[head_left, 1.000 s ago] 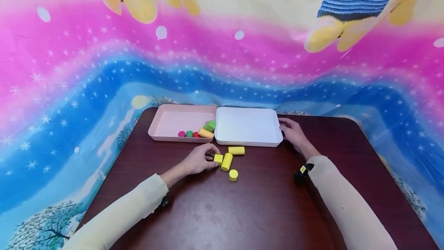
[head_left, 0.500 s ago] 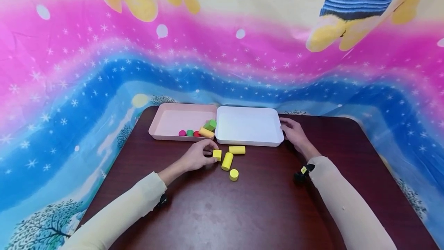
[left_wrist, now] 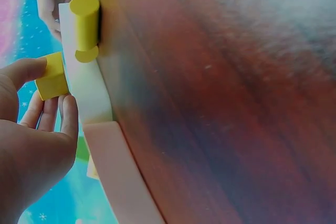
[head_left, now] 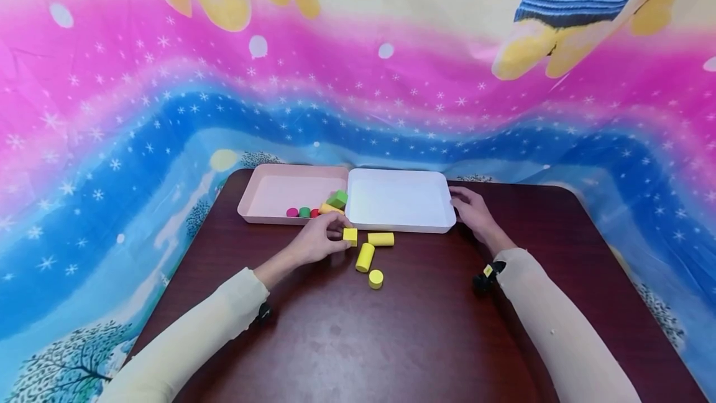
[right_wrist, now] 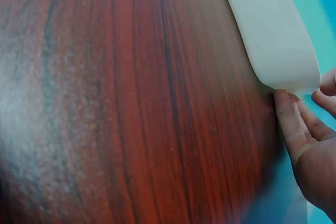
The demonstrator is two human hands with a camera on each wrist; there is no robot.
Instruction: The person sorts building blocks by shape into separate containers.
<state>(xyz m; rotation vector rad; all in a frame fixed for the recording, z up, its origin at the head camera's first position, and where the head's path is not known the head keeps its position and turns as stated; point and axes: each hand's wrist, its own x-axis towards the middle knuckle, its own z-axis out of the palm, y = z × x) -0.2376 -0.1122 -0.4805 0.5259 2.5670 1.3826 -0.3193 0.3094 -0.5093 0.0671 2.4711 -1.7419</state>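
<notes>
A yellow cube [head_left: 350, 237] is pinched between the thumb and fingers of my left hand [head_left: 320, 238]. In the left wrist view the same cube [left_wrist: 52, 76] shows between thumb and fingertips. Two yellow cylinders [head_left: 365, 257] lie on their sides to the right of that hand, one just in front of the white tray [head_left: 403, 227]. A short yellow cylinder [head_left: 376, 279] stands nearer on the table. My right hand [head_left: 474, 210] is at the tray's right end. In the right wrist view its fairly straight fingers [right_wrist: 289, 116] touch the tray's corner.
A pink tray [head_left: 268, 219] adjoins the white one on the left. Inside its near right corner are a green block [head_left: 338, 198], an orange-yellow piece [head_left: 329, 209] and several small round pieces. Behind the dark wooden table [head_left: 358, 334] hangs a printed cloth [head_left: 358, 92].
My left hand has lifted the yellow cube away from beside the leaning cylinder and carried it towards the trays. My right hand stays at the white tray's end.
</notes>
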